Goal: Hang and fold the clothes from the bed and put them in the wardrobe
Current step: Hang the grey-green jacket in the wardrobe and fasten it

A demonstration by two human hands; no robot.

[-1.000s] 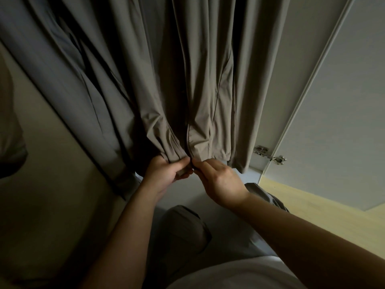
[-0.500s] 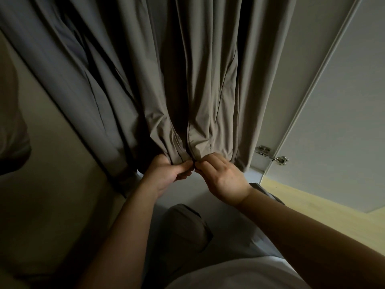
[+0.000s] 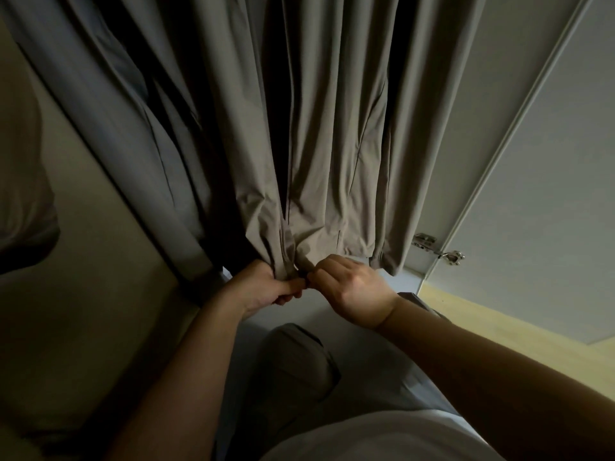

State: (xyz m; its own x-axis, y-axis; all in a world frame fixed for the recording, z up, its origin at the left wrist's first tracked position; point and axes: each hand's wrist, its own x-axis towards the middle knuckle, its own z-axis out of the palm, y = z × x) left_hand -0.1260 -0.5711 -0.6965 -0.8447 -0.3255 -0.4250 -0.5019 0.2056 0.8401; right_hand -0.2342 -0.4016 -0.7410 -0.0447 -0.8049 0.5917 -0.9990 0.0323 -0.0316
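Observation:
A taupe jacket (image 3: pixel 326 154) with a front zipper hangs inside the dim wardrobe, filling the upper middle of the head view. My left hand (image 3: pixel 266 287) grips the jacket's bottom hem on the left side of the zipper. My right hand (image 3: pixel 346 287) pinches the hem right beside it, at the zipper's lower end. The two hands touch each other at the fingertips. To the left hangs a grey-blue garment (image 3: pixel 109 104).
The open white wardrobe door (image 3: pixel 545 181) stands at the right, with a metal hinge (image 3: pixel 439 249) near the jacket's hem. A beige wardrobe side panel (image 3: pixel 83 294) runs along the left. Light wood floor (image 3: pixel 499 324) shows lower right; my knee (image 3: pixel 296 361) is below the hands.
Both hands stay at the jacket's hem. My right hand has drawn its fingers tighter at the zipper's base, and the hem has bunched slightly toward the left hand.

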